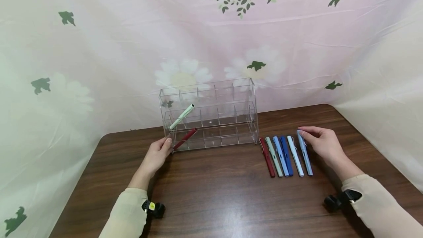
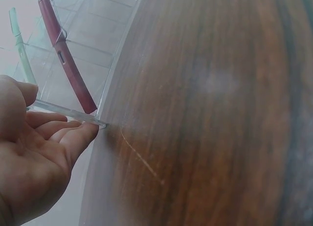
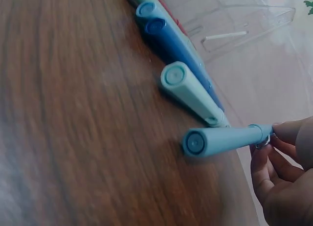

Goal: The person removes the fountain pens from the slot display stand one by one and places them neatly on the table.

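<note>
My left hand (image 1: 155,157) holds the left end of a clear acrylic rack (image 1: 228,141), thumb on one side of its end panel and fingers on the other. In the rack's left compartments lean a pale green pen (image 1: 181,116) and a dark red pen (image 1: 185,138), the red one lower. On the right, my right hand (image 1: 322,145) pinches the far, clip end of a light blue pen (image 1: 305,155) between thumb and fingers. That pen is the rightmost of a row, beside a pale aqua pen (image 3: 193,94).
Left of the pale pen, a dark blue pen (image 1: 286,157), another light blue pen (image 1: 281,157), a sage green pen (image 1: 274,157) and a red pen (image 1: 267,157) lie side by side on the brown wooden table (image 1: 211,194). A printed cloth (image 1: 125,65) hangs behind.
</note>
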Tool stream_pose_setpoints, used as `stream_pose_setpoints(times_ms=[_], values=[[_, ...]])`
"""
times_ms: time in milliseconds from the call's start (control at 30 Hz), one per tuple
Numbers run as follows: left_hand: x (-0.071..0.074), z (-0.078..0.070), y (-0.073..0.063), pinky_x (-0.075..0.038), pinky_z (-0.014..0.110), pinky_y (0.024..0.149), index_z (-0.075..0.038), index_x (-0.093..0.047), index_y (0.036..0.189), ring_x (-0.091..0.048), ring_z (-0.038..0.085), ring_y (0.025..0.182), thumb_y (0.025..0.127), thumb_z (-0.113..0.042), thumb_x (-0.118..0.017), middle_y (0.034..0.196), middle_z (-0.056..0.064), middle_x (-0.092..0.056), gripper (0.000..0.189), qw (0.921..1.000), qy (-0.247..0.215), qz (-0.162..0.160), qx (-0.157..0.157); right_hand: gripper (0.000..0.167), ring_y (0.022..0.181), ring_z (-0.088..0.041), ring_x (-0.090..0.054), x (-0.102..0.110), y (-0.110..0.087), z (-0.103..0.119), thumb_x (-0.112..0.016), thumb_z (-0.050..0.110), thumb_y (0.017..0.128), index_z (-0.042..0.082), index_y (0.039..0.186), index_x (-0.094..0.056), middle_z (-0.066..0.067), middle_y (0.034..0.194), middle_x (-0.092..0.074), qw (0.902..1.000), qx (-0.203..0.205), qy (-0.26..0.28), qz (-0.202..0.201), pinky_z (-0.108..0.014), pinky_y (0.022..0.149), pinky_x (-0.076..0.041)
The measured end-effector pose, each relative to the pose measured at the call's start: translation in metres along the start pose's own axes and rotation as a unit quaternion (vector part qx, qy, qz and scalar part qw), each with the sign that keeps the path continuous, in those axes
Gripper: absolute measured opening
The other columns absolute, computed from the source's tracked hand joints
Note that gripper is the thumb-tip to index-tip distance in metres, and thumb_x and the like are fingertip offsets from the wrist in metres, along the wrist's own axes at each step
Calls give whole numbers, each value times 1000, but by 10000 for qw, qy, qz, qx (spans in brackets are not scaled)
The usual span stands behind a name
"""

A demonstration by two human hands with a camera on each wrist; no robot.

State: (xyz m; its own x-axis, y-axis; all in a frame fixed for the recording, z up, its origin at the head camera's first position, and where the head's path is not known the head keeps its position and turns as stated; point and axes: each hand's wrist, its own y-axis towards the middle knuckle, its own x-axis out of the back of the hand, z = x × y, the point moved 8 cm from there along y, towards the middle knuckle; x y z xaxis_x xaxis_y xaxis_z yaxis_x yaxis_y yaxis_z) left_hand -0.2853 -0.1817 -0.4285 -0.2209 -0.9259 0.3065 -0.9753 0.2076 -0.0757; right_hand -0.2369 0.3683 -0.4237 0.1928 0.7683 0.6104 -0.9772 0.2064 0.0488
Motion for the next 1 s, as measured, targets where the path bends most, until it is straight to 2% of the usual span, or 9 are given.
stream_pose_setpoints(times_ms=[67, 167, 267, 333, 400, 467, 533, 767, 1000], values=[[0, 0, 0, -42, 49, 125, 15, -35, 160, -40, 44, 155, 120, -17, -37, 165, 36, -39, 52, 10000, 12, -5, -4, 50, 99, 5, -59, -1, 2, -2, -59, 38, 113, -1, 142, -68, -31, 141, -67, 9999, 0, -92, 58, -8, 71, -54], [0, 0, 1, -42, 49, 125, 15, -35, 160, -40, 44, 155, 120, -17, -37, 165, 36, -39, 52, 10000, 29, -9, -4, 48, 113, -20, -68, -3, 3, -4, -58, 35, 113, -4, 140, -68, -32, 141, -67, 9997, 2, -177, 147, -6, 72, -50], [0, 0, 1, -42, 49, 125, 15, -35, 160, -40, 44, 155, 120, -17, -37, 165, 37, -39, 52, 10000, 30, -14, 3, 48, 130, -45, -61, -5, 5, -6, -57, 33, 114, -6, 139, -68, -34, 142, -66, 9995, 14, -264, 192, -7, 75, -48], [0, 1, 0, -42, 49, 125, 16, -35, 160, -40, 45, 155, 120, -18, -37, 165, 37, -38, 53, 10000, 41, -10, 15, 46, 131, -47, -60, -6, 5, -7, -57, 31, 114, -6, 138, -68, -34, 140, -66, 9993, 42, -329, 173, -17, 82, -55], [0, 1, 0, -42, 49, 125, 16, -34, 160, -40, 45, 155, 120, -18, -37, 166, 37, -38, 53, 10000, 46, -9, 32, 44, 131, -48, -60, -7, 6, -7, -57, 30, 114, -7, 137, -69, -35, 139, -67, 9990, 62, -416, 152, -33, 90, -59], [0, 1, 0, -42, 49, 125, 16, -34, 160, -40, 45, 155, 120, -18, -37, 166, 37, -38, 53, 10000, 34, -7, 49, 42, 130, -50, -61, -8, 7, -6, -57, 27, 114, -7, 136, -69, -36, 138, -67, 9986, 102, -503, 117, -49, 94, -60], [0, 1, 0, -42, 50, 125, 16, -34, 160, -40, 45, 155, 120, -18, -37, 166, 37, -38, 53, 10000, 25, -7, 62, 39, 128, -50, -62, -8, 7, -5, -57, 23, 114, -8, 134, -70, -36, 136, -68, 9982, 152, -583, 74, -58, 96, -59], [1, 1, 1, -43, 48, 124, 16, -36, 160, -41, 45, 154, 120, -18, -37, 164, 38, -40, 53, 10000, 5, -60, 77, 38, 127, -54, -61, -10, 8, 1, -59, 22, 113, -9, 133, -70, -38, 135, -67, 9961, 274, -833, 109, -70, 100, -55], [0, 1, 0, -42, 49, 125, 16, -34, 160, -39, 45, 156, 120, -18, -36, 166, 37, -38, 53, 9999, 11, -38, 98, 37, 123, -54, -62, -12, 9, 2, -61, 21, 112, -8, 132, -70, -38, 135, -67, 9930, 304, -1126, 204, -68, 95, -55]])
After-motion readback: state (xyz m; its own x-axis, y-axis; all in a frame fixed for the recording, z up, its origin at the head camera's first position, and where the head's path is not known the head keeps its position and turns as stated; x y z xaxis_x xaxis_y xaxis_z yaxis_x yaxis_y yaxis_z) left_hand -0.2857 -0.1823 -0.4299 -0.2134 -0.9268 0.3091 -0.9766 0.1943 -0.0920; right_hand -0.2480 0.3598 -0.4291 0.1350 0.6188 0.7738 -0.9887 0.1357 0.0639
